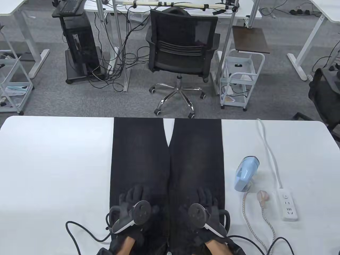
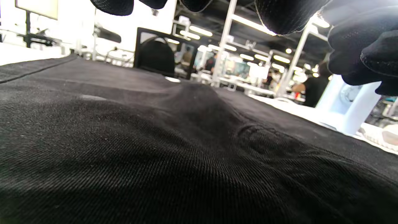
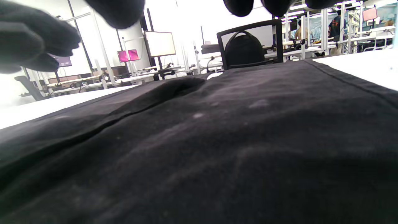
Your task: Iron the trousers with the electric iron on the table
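Observation:
Black trousers point(image 1: 167, 159) lie flat down the middle of the white table point(image 1: 53, 159), legs pointing to the far edge. My left hand point(image 1: 134, 198) lies open over the left leg near the front, fingers spread. My right hand point(image 1: 203, 198) lies open over the right leg beside it. Both wrist views show black cloth point(image 2: 155, 140) point(image 3: 217, 140) close below, with gloved fingertips point(image 2: 279, 15) point(image 3: 118, 12) hanging above it. A light blue electric iron point(image 1: 245, 174) stands on the table right of the trousers, held by neither hand. It also shows in the left wrist view point(image 2: 348, 105).
A white power strip point(image 1: 288, 205) lies right of the iron, its white cable point(image 1: 268, 148) running to the far edge. The iron's braided cord point(image 1: 259, 228) loops to the front edge, beside a small pinkish object point(image 1: 263, 196). A black office chair point(image 1: 182, 58) stands beyond the table.

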The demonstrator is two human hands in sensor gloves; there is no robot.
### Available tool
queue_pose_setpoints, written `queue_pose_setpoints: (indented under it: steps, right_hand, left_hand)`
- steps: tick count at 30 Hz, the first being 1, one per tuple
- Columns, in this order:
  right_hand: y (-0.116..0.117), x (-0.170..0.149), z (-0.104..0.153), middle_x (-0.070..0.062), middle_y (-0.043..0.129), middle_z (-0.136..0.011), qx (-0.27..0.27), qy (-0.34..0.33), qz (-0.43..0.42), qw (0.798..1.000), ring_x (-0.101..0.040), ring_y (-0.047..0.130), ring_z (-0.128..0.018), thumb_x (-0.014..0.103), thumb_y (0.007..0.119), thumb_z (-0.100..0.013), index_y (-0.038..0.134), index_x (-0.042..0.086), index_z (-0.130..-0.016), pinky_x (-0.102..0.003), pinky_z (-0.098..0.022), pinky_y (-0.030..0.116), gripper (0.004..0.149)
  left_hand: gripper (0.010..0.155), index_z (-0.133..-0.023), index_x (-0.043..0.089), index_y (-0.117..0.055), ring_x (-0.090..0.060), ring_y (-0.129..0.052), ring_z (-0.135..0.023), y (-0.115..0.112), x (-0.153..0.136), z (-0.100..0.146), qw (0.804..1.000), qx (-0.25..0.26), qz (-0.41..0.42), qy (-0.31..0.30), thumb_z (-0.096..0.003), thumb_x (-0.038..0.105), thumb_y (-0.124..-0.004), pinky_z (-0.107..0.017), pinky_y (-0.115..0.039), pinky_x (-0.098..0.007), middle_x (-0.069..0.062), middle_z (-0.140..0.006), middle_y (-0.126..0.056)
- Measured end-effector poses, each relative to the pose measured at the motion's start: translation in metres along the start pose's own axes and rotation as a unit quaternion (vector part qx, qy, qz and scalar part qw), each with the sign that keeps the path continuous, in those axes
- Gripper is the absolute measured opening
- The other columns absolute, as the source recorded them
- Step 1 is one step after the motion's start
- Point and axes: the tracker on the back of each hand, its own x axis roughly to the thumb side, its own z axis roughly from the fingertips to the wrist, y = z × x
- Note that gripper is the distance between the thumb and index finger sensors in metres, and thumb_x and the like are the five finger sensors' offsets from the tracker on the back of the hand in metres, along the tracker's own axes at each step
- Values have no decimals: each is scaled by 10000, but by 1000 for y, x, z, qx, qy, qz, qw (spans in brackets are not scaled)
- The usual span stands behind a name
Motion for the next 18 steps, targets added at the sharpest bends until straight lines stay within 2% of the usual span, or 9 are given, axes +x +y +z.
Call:
queue_pose_setpoints:
  steps: [14, 16, 18]
  right_hand:
    - [0, -1, -1, -330, 357, -1128, 4, 5, 2, 1000, -596, 444, -998, 516, 626, -580, 223, 24, -1112, -761, -631, 494, 830]
    - [-6, 2, 1, -327, 376, -1125, -2, 2, 0, 1000, -592, 459, -997, 517, 630, -579, 241, 21, -1111, -757, -631, 503, 825]
    - [-21, 4, 5, -325, 396, -1120, -24, -1, -15, 1000, -586, 486, -993, 516, 637, -579, 259, 16, -1109, -748, -631, 523, 822]
  left_hand:
    - [837, -1181, 61, -346, -626, -399, -1044, 0, 1, 2, 1000, -6, -8, 3, -587, 541, -690, -651, -352, -824, -330, -1190, -282]
    - [837, -1181, 62, -346, -627, -397, -1045, 0, 1, 2, 1000, -4, -3, 0, -587, 541, -690, -650, -353, -825, -330, -1191, -282]
    - [838, -1181, 63, -345, -625, -398, -1046, 1, 2, 2, 1000, -4, 1, -4, -586, 542, -690, -651, -353, -825, -329, -1191, -283]
